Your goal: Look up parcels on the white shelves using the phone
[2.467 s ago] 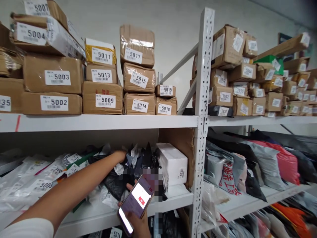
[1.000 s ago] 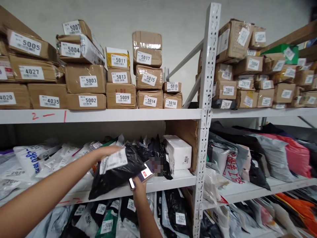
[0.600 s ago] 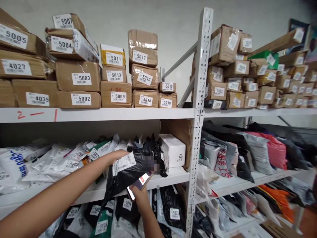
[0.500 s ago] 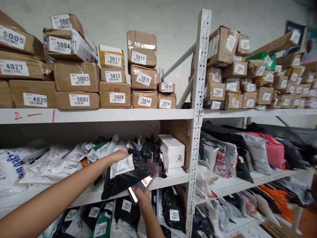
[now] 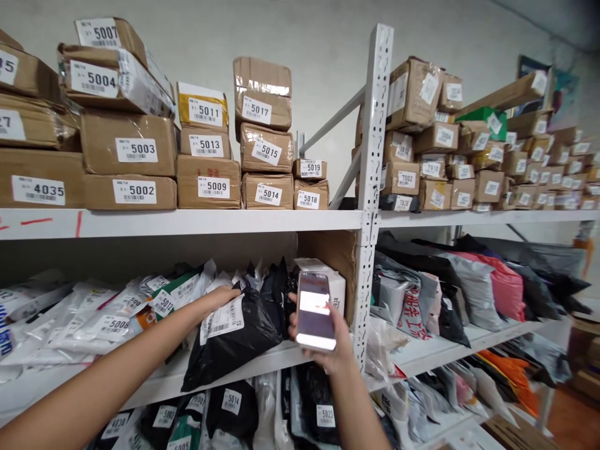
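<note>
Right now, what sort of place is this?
Likely a parcel storage or pickup room: numbered cardboard boxes on the top shelf, labelled plastic mailers below, and a labelled black parcel in the left hand.

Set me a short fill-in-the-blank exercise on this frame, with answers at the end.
The parcel in the left hand is coloured ____.
The right hand holds a ____, its screen lit.
Stacked directly beneath box 5017 is ____.
In the picture, the pink parcel lies to the white post's ____.

Missing words: black; phone; box 5015; right.
</note>
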Demonstrator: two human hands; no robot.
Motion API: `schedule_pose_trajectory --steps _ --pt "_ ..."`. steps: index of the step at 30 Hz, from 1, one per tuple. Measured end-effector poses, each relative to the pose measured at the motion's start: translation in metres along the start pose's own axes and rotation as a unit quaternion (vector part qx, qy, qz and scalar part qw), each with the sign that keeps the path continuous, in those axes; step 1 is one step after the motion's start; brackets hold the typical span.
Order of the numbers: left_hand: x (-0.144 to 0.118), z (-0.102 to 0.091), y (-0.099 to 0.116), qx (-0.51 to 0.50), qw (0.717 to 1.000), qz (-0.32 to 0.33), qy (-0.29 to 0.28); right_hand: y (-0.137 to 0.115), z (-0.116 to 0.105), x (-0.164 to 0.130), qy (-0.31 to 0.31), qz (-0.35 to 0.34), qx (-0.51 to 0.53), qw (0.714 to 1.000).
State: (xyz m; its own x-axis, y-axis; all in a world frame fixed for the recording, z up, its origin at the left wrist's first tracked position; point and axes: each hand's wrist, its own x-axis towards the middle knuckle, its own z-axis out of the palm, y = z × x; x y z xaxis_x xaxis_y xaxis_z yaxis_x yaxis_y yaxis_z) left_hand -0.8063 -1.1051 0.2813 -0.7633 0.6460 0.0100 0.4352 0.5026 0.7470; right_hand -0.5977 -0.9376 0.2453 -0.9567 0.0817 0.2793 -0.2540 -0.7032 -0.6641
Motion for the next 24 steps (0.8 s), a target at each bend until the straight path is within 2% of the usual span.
schedule_pose_trajectory --steps 1,2,4,5,8,10,12,14,17,19,21,24 --pt "-0.003 -0.003 -0.002 -0.028 1.0 -0.005 0.005 -0.028 0.001 0.008 -0.002 0.055 -0.01 0.998" --pt "-0.006 -0.005 -0.005 -0.049 0.999 -0.008 0.007 -0.052 0.001 0.016 0.015 0.073 -0.012 0.997" --pt "-0.011 -0.01 -0.01 -0.077 0.997 -0.005 0.013 -0.083 -0.003 0.031 0.074 0.006 -0.029 0.997" --pt "-0.014 -0.012 -0.012 -0.087 0.996 -0.003 0.017 -0.09 -0.007 0.036 0.096 -0.029 -0.039 0.994" --pt "-0.02 -0.021 -0.02 -0.104 0.994 0.012 0.039 -0.08 -0.013 0.035 0.124 -0.091 -0.083 0.985" --pt "-0.024 -0.029 -0.021 -0.106 0.992 0.034 0.055 -0.058 -0.006 0.033 0.102 -0.118 -0.221 0.963" --pt "-0.028 -0.039 -0.019 -0.102 0.991 0.063 0.065 -0.033 0.009 0.041 0.053 -0.156 -0.445 0.88" --pt "-0.031 -0.049 -0.014 -0.088 0.99 0.091 0.069 -0.01 0.03 0.062 0.029 -0.18 -0.544 0.819" --pt "-0.035 -0.058 -0.007 -0.049 0.989 0.116 0.074 0.013 0.053 0.106 -0.045 -0.186 -0.69 0.698" --pt "-0.037 -0.06 -0.006 -0.015 0.989 0.122 0.084 0.02 0.056 0.129 -0.071 -0.156 -0.769 0.616" --pt "-0.039 -0.06 -0.007 0.016 0.988 0.122 0.095 0.022 0.052 0.14 -0.071 -0.122 -0.827 0.544" --pt "-0.033 -0.059 -0.007 0.055 0.986 0.108 0.117 0.018 0.041 0.141 -0.056 -0.096 -0.877 0.468"
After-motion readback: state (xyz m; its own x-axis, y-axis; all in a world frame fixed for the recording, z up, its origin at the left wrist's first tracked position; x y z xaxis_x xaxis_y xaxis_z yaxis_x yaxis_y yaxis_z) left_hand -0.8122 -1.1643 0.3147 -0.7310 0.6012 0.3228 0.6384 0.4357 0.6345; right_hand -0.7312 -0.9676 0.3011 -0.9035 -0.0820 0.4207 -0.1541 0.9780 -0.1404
